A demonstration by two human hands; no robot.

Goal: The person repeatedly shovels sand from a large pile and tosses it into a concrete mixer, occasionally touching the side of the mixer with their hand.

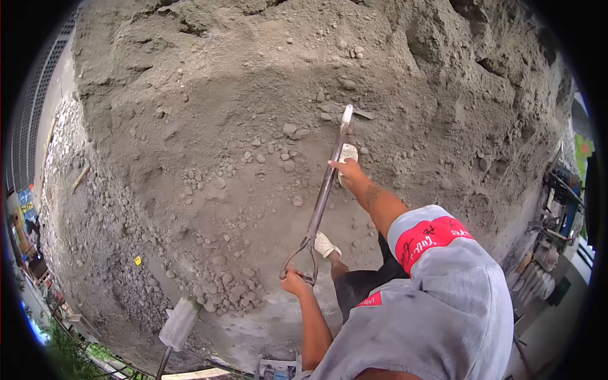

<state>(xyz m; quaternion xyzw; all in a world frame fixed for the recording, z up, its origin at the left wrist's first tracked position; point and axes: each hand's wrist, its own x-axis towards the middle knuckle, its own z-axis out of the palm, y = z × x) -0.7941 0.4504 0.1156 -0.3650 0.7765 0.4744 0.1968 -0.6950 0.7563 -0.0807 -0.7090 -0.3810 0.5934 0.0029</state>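
My left hand (294,282) is closed around the looped metal handle of a long tool that looks like a shovel (326,185). Higher on the same dark shaft, my right hand (346,169) grips near the pale metal neck. The tool slants up through the centre. Its far end meets loose soil (253,95) below a rough earth bank, where only a thin part of the blade shows. Beside the shaft are two pale clogs (325,244) on my feet, the farther one partly behind my right hand.
Another shovel (180,324) has its grey blade against the ground at lower left, near a heap of stones (231,292). A small yellow object (137,260) lies on the gravel. Tools and gear (548,253) stand along the right edge. A perforated wall (38,101) is at far left.
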